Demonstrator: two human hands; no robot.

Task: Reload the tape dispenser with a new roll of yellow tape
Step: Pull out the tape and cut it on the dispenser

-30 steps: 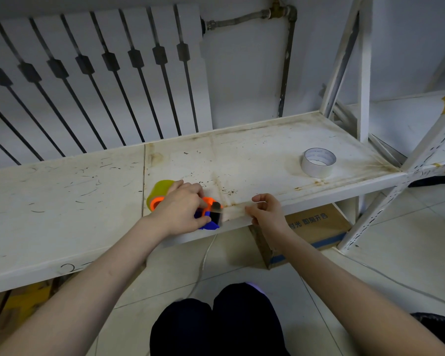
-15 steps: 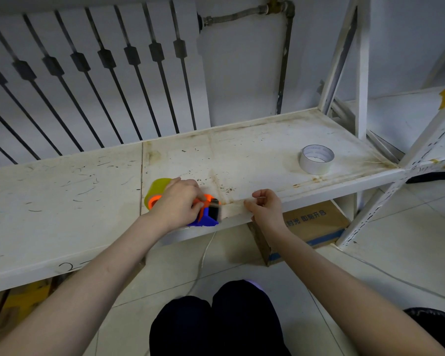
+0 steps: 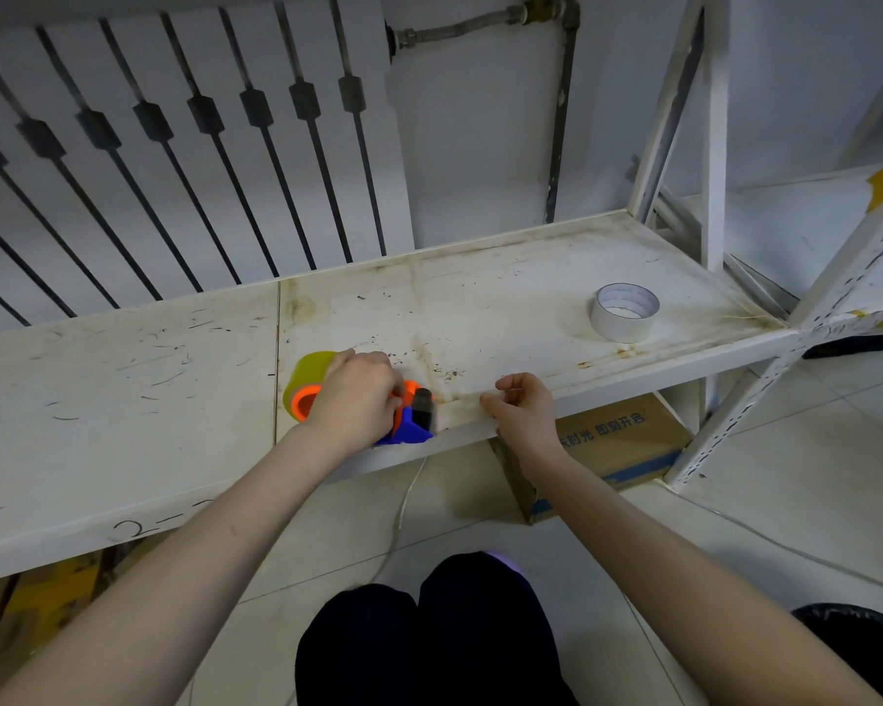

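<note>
Covering most of the dispenser (image 3: 404,425), left hand (image 3: 355,400) grips it; right hand (image 3: 523,407) pinches barely visible tape.

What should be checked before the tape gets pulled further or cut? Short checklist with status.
1. Yellow roll seated on the dispenser: ok, it sits on the orange hub.
2. Left hand steadying the dispenser: ok, it grips from above.
3. Right hand pinching the tape end: ok, though the strip itself is barely visible.
4. Tape routed past the black roller: cannot tell.
5. Dispenser resting on the shelf: ok, but at its front edge.
6. White roll clear of the work: ok, far to the right.
</note>
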